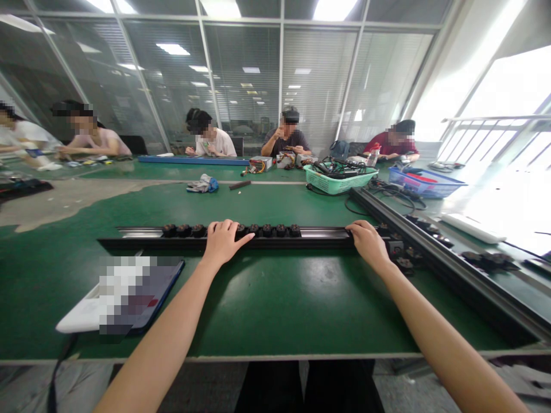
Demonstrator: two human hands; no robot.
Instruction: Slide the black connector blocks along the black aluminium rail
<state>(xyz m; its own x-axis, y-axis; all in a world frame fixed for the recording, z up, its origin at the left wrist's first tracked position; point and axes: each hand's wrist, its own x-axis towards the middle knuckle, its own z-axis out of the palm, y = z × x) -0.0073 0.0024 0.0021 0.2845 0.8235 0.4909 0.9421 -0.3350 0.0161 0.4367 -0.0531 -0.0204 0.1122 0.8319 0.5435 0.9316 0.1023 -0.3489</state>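
A long black metal channel [275,243] lies across the green table in front of me, with a row of several small black socket-like pieces [280,230] along its middle. My left hand [224,241] rests over this row, fingers draped across the pieces and thumb spread to the right. Near the channel's right end, my right hand [368,241] has thumb and fingers closed together on the rim. The fingertips are partly hidden there. Loose black pieces [404,264] lie just beyond my right hand.
A second black channel [439,258] runs diagonally at right. A phone-like device [159,298] and white box [81,312] lie at left. Farther back stand a green basket [336,184] of cables, a blue basket [430,186] and a crumpled glove [202,183]. Several people sit across the table.
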